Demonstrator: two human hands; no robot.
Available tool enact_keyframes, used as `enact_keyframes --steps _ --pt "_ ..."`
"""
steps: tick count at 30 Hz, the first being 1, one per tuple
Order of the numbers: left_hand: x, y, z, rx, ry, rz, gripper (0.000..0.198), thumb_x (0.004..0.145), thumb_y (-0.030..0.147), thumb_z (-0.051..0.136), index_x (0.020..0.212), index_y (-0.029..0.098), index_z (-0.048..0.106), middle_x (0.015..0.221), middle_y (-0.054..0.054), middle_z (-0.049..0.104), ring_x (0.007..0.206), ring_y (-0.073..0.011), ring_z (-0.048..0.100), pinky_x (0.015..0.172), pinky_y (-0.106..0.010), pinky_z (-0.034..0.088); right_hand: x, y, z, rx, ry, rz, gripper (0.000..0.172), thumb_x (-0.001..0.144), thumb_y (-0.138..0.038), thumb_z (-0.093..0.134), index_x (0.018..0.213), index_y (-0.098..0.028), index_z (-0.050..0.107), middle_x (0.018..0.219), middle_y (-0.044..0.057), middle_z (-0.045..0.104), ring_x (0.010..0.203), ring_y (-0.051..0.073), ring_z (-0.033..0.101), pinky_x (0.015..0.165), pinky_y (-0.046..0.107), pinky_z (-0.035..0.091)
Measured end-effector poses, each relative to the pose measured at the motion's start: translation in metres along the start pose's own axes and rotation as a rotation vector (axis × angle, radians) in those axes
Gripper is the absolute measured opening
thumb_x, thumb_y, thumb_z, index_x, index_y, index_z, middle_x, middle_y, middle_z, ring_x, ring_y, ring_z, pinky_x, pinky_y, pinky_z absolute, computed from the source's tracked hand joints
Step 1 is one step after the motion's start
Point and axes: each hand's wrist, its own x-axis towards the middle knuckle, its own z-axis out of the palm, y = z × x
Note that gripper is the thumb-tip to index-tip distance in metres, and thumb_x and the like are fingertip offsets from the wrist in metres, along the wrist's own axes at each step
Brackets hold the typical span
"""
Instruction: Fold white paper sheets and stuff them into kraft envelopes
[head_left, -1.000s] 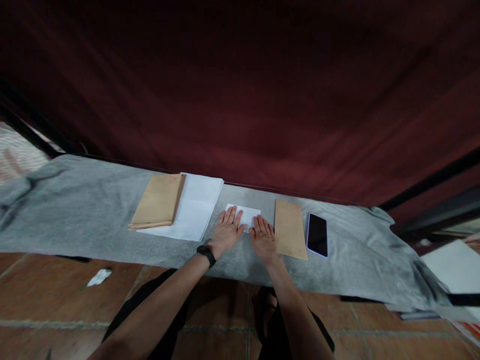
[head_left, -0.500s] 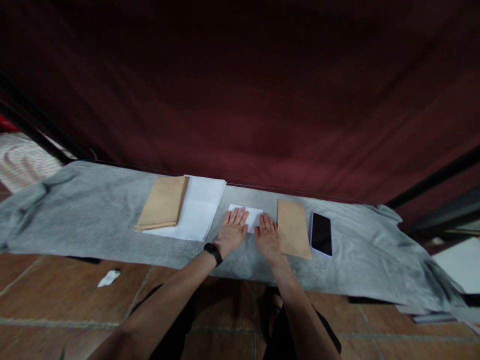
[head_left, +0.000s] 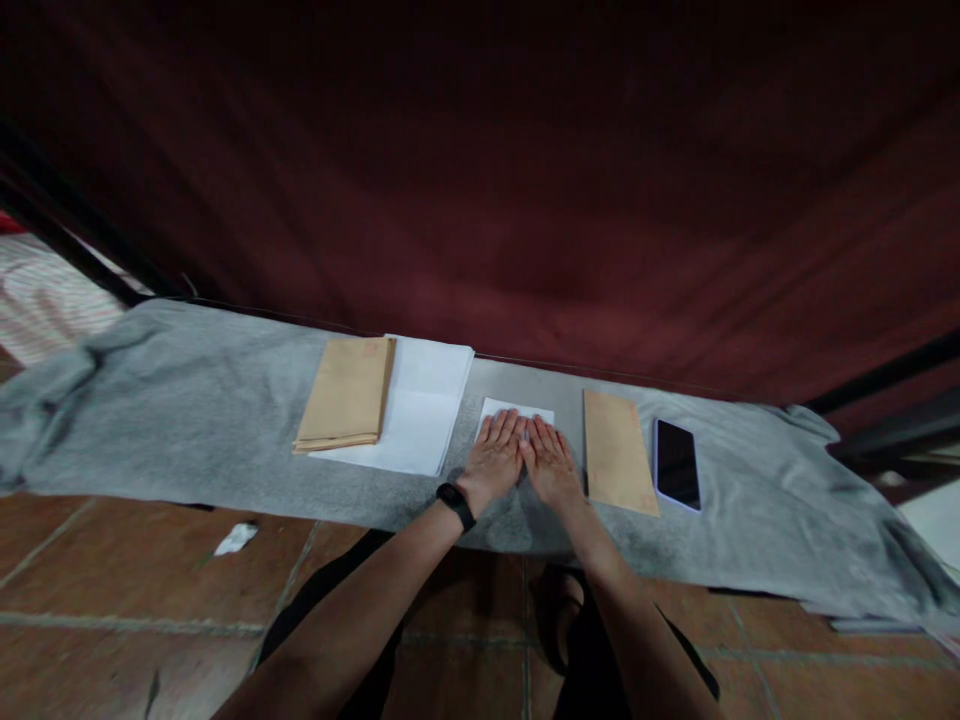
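Note:
A small folded sheet of white paper (head_left: 495,406) lies on the grey cloth, mostly covered by my hands. My left hand (head_left: 493,452) rests flat on its left part, fingers stretched away from me, with a black band on the wrist. Beside it, my right hand (head_left: 551,462) lies flat on the right part, fingers extended. The two hands meet near the paper's middle. Just right of my right hand is a single brown envelope (head_left: 619,452). To the left, a stack of brown envelopes (head_left: 346,392) sits partly on a pile of white paper sheets (head_left: 427,400).
A phone (head_left: 677,464) with a dark screen lies right of the single envelope. Grey cloth (head_left: 202,410) covers the long, narrow surface. Behind it hangs a dark red curtain (head_left: 480,200). A crumpled white scrap (head_left: 235,538) is on the tiled floor.
My hands have come together over the folded paper, covering more of it; before, they lay apart with its middle showing. The whole view has shifted slightly, so everything sits further right.

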Motion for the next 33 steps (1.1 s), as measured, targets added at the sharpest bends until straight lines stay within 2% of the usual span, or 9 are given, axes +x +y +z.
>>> enact_keyframes --steps 6,12,20,25,29,33 --pt "-0.005 -0.005 0.003 -0.021 0.047 0.031 0.054 0.102 0.031 0.029 0.153 0.015 0.036 0.162 -0.01 0.032 0.152 -0.0254 0.023 0.124 -0.05 0.016 0.003 0.004 0.003 -0.075 0.038 -0.008 0.055 0.105 -0.034 0.023 0.154 -0.014 0.036 0.162 0.011 0.031 0.151 0.024 0.026 0.121 0.045 0.021" --pt "-0.009 -0.012 -0.002 -0.043 0.065 0.017 0.052 0.103 0.036 0.029 0.151 0.02 0.041 0.161 -0.006 0.035 0.15 -0.0261 0.027 0.123 -0.05 0.017 0.008 0.01 0.008 -0.109 0.088 0.046 0.057 0.104 -0.036 0.025 0.155 -0.011 0.032 0.16 0.013 0.035 0.149 0.024 0.03 0.12 0.044 0.024" --pt "-0.011 -0.018 -0.004 -0.026 0.028 -0.034 0.056 0.103 0.034 0.029 0.153 0.01 0.035 0.161 -0.013 0.032 0.151 -0.0265 0.025 0.123 -0.05 0.019 0.01 0.013 0.014 -0.112 0.152 0.137 0.059 0.104 -0.038 0.023 0.153 -0.008 0.036 0.158 0.017 0.038 0.146 0.028 0.036 0.118 0.046 0.03" --pt "-0.011 -0.019 -0.004 -0.003 0.047 -0.062 0.057 0.103 0.033 0.028 0.152 0.005 0.035 0.16 -0.016 0.032 0.15 -0.028 0.026 0.123 -0.049 0.02 0.01 0.014 0.013 -0.074 0.221 0.153 0.059 0.104 -0.038 0.023 0.152 -0.006 0.037 0.155 0.019 0.042 0.144 0.03 0.039 0.116 0.047 0.032" --pt "-0.008 -0.017 -0.004 0.026 0.068 -0.02 0.055 0.102 0.029 0.03 0.15 0.003 0.037 0.159 -0.018 0.034 0.15 -0.0272 0.028 0.124 -0.048 0.018 0.014 0.007 0.005 0.002 0.239 0.112 0.059 0.105 -0.038 0.02 0.153 -0.007 0.034 0.158 0.018 0.037 0.147 0.028 0.033 0.118 0.048 0.03" --pt "-0.004 -0.013 -0.005 0.037 0.06 0.036 0.054 0.101 0.023 0.029 0.151 0.004 0.037 0.16 -0.016 0.033 0.15 -0.0243 0.027 0.125 -0.044 0.017 0.015 -0.005 0.003 0.102 0.159 -0.037 0.059 0.106 -0.039 0.018 0.154 -0.008 0.033 0.161 0.014 0.033 0.15 0.021 0.028 0.121 0.042 0.028"
